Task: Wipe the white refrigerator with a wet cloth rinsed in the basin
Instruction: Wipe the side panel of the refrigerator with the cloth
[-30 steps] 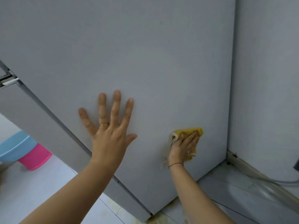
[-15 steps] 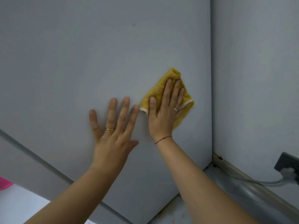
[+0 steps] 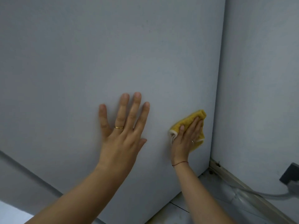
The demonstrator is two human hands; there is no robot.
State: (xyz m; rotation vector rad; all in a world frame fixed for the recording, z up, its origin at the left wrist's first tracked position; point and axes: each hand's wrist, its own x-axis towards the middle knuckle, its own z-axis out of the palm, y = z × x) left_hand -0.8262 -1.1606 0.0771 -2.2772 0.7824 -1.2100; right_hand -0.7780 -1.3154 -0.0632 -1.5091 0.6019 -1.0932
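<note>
The tiled floor (image 3: 174,214) is seen at five o'clock, and the white refrigerator (image 3: 113,54) is stood on it, with a pale hose (image 3: 237,196) laid at four.

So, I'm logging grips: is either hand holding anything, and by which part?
The right hand presses the folded yellow terry cloth flat against the white refrigerator panel, palm over its middle; the left hand holds nothing.
</note>
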